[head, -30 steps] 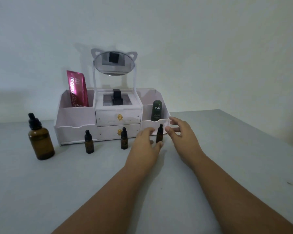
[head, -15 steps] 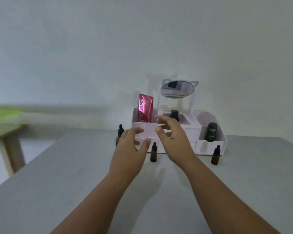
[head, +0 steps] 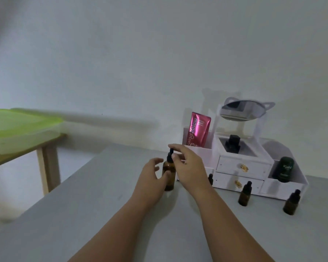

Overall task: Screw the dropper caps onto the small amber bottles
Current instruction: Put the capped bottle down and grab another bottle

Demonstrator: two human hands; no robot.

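Observation:
A large amber bottle [head: 168,183] with a black dropper cap [head: 170,155] stands on the grey table [head: 102,214], left of the organiser. My left hand [head: 151,175] curls round its body, fingers across the front and thumb near the shoulder. My right hand [head: 188,165] pinches the dropper cap between forefinger and thumb. Two small amber bottles [head: 244,194] [head: 291,202] with black dropper caps stand upright to the right. A third small bottle [head: 210,179] is mostly hidden behind my right wrist.
A white drawer organiser [head: 242,167] with a mirror [head: 242,110] stands by the wall, holding a pink tube [head: 197,129], a black bottle [head: 232,143] and a dark green jar [head: 284,169]. A wooden side table [head: 45,148] with a green-lidded box [head: 17,125] is at the left.
My view has swung left. Both hands moved from the rightmost small bottle, past the middle ones, to the large amber bottle and closed on its body and cap.

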